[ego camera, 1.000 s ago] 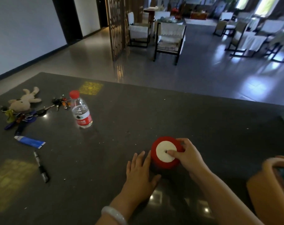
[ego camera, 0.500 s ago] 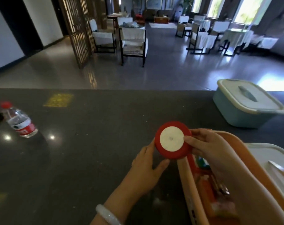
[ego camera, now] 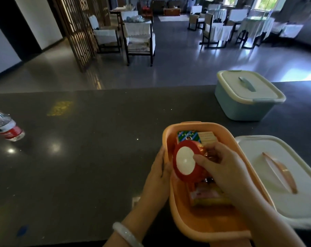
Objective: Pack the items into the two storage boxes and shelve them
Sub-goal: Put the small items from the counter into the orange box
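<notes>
The right hand (ego camera: 220, 168) reaches down into the open orange storage box (ego camera: 201, 227), its fingers closed on a red spool of ribbon (ego camera: 185, 164) with a white paper centre. The spool is tilted, its flat face turned up and toward the left, and it sits inside the box's left half, over the packets already lying there. The left hand (ego camera: 158, 172) is pressed flat against the outside of the box's left wall, fingers together, gripping nothing that I can see beyond steadying the wall; a pale bangle (ego camera: 126, 234) circles its wrist.

Just beyond the right hand's fingertips, at the far end of the box, stands a green-and-blue printed carton (ego camera: 188, 137) with a tan card (ego camera: 207, 137) beside it. Under the right wrist lies a pink and yellow packet (ego camera: 206, 195), too blurred to name further.

To the right of the right arm, touching the orange box, rests a white lid (ego camera: 268, 196) with an orange handle. Farther off, beyond both hands and to the right, a pale green storage box (ego camera: 240, 106) sits with its lid on. Well away to the left of the left hand, a water bottle (ego camera: 6, 126) with a red label stands on the dark table (ego camera: 90, 154).
</notes>
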Demonstrator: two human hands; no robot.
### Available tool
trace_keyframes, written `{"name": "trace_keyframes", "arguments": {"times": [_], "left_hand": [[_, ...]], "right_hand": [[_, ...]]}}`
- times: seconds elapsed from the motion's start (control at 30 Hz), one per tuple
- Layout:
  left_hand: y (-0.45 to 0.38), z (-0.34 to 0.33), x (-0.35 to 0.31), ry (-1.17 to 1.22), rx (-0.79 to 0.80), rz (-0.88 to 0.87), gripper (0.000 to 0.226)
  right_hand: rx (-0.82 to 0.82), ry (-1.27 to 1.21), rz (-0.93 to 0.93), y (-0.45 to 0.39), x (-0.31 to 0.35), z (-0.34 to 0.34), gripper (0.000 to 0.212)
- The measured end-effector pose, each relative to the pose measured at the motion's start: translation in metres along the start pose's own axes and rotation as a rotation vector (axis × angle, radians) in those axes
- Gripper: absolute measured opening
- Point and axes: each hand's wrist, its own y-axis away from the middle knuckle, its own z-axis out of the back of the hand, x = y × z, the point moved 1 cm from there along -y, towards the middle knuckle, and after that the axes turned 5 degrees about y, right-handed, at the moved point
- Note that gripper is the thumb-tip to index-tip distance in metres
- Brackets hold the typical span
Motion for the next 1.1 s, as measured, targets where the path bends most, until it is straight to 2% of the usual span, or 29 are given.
{"name": "trace_keyframes", "arguments": {"times": [0.2,0.3,0.47,0.77,0.97,1.1], "left_hand": [[0.007,-0.009,0.006,0.002,-0.105,0.025,0.034],[0.008,-0.010,0.007,-0.029,-0.122,0.018,0.029],[0.008,-0.010,0.010,-0.057,-0.126,0.007,0.034],[0.005,-0.009,0.013,-0.068,-0.123,-0.017,0.036],[0.005,-0.008,0.012,-0.063,-0.120,-0.041,0.035],[0.006,-0.008,0.011,-0.041,-0.120,-0.038,0.032]], "right_hand": [[0.133,0.064,-0.052,0.004,-0.008,-0.025,0.039],[0.127,0.123,-0.034,0.005,-0.010,-0.035,0.038],[0.122,0.232,0.043,0.014,-0.014,-0.055,0.040],[0.207,0.257,0.033,0.014,-0.015,-0.050,0.042],[0.339,0.203,0.008,0.009,-0.014,-0.049,0.039],[0.389,0.149,-0.010,0.009,-0.017,-0.044,0.049]]}}
